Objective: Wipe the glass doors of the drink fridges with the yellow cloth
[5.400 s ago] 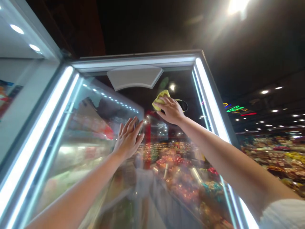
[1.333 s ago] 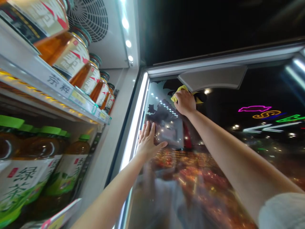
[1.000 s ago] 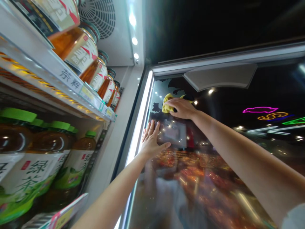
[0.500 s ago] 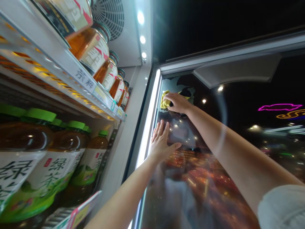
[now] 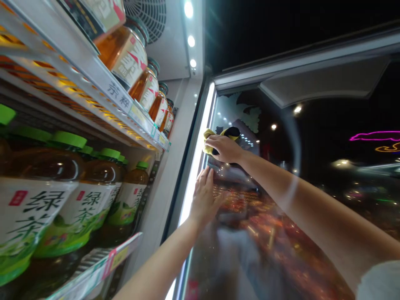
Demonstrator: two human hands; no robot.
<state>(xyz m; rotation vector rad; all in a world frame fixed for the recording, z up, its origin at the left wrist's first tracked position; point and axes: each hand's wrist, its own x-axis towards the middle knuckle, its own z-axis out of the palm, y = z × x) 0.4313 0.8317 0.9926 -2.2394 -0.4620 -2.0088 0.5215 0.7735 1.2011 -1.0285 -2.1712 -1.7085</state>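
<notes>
My right hand point(image 5: 223, 148) presses a yellow and black cloth point(image 5: 231, 133) against the upper glass of an open fridge door point(image 5: 246, 246), near its lit edge strip. The fingers are bent over the cloth and hide part of it. Just below, my left hand point(image 5: 205, 195) lies flat on the same glass with its fingers stretched upward, holding nothing. A pale frosted sticker point(image 5: 237, 109) with a jagged outline shows on the glass above the cloth.
Left of the door stand fridge shelves: amber tea bottles point(image 5: 146, 89) on the upper shelf, large green-capped green tea bottles point(image 5: 62, 200) below. Price tags line the shelf edge point(image 5: 126, 102). The bright light strip point(image 5: 191, 187) runs along the door frame. Dark surroundings hold neon signs point(image 5: 373, 136).
My right hand has moved the cloth down and left across the glass, uncovering more of the sticker. My left hand's fingers are closer together. The camera view has shifted slightly.
</notes>
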